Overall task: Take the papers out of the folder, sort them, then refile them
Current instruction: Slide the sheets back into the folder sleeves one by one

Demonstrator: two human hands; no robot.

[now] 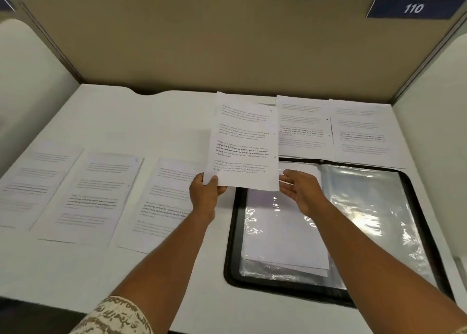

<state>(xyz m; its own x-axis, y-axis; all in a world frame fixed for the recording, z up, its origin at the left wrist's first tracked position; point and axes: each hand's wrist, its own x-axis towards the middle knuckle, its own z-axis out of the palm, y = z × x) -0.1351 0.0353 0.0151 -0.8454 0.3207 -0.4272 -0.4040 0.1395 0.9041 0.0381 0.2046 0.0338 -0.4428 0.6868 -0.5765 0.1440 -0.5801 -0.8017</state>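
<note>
The left hand [205,194] pinches the lower left corner of a white printed paper sheet [243,141], thumb in front and fingers [222,188] closed behind it, and holds the sheet upright above the table. The right hand [300,192] is open and holds nothing; its fingertips are just beside the lower right edge of the sheet, but I cannot tell if they touch it.

The black-rimmed folder with clear plastic sleeves [231,232] lies open on the white table [161,283] at the right, with some white pages still inside the left sleeve. Three printed sheets [93,197] lie in a row at the left, and two more sheets [336,129] lie behind the folder.

The sheet is very light and soft. Held by one corner, it will probably bend, so a second hold at the opposite lower corner seems better. The plastic sleeves look slippery and limp.
</note>
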